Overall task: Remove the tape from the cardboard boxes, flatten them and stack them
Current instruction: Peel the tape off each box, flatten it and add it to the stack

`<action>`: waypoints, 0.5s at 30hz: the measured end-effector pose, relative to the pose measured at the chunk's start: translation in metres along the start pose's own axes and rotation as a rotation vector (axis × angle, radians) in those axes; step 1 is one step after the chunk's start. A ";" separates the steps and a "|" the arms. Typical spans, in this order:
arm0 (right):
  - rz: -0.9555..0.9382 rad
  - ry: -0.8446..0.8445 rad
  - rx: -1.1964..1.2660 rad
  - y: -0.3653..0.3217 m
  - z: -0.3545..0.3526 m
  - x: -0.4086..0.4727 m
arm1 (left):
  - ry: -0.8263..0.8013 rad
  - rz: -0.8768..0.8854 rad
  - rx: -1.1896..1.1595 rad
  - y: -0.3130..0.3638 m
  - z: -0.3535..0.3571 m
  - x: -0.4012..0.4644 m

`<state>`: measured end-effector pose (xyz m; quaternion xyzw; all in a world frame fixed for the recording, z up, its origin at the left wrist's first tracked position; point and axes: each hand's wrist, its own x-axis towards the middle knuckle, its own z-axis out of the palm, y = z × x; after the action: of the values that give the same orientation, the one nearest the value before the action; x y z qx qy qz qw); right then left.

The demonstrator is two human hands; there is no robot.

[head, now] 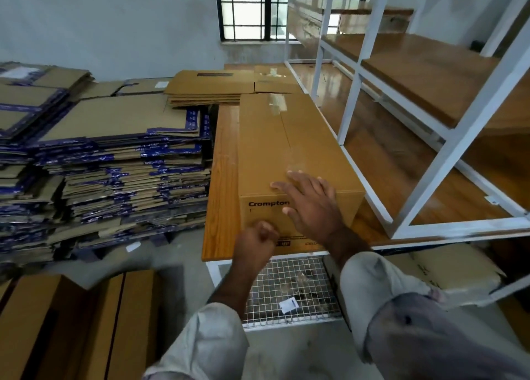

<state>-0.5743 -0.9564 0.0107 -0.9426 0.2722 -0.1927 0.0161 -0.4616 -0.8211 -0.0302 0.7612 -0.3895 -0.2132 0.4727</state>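
Bare hands [311,204], pale grey-beige sleeves [381,288] rolled up the forearms.

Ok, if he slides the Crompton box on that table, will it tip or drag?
The box is long and low and lies flat on the table, so it probably won't tip. The glossy wood should let it slide easily. The right hand rests flat on its near top edge without denting it, so it seems stiff; its weight can't be judged.
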 end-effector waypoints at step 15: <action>0.042 -0.040 0.345 0.014 -0.018 0.009 | -0.074 0.354 0.488 0.073 -0.032 0.103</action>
<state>-0.5808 -0.9717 0.0290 -0.9236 0.2542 -0.2176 0.1872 -0.4053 -0.9034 0.0538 0.7643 -0.5729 -0.0550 0.2910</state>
